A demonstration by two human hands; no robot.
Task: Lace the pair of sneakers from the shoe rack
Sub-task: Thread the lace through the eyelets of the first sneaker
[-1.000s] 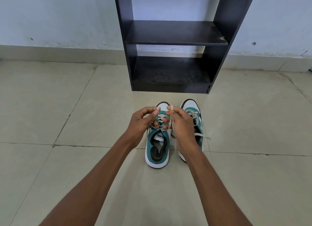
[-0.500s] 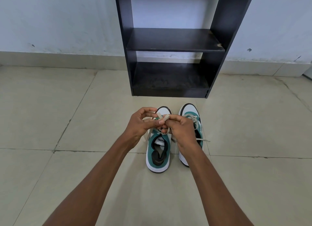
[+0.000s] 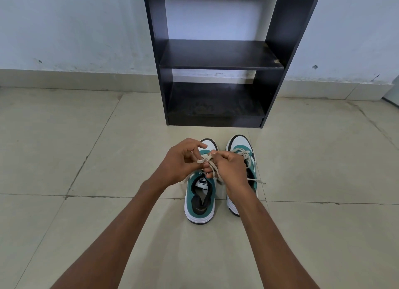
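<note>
Sneakers (image 3: 200, 202) teal and white, beige lace (image 3: 210, 162) pinched between both hands.

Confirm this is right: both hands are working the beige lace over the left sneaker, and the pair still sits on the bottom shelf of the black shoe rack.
Not quite. The head view shows the left sneaker and the right sneaker on the tiled floor in front of the shoe rack, not on its bottom shelf. The left hand and right hand do work the lace over the left sneaker.

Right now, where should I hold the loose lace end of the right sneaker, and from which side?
Grip the lace end near its tip, from the right. It lies flat on the floor beside the right sneaker, clear of the right hand.
</note>
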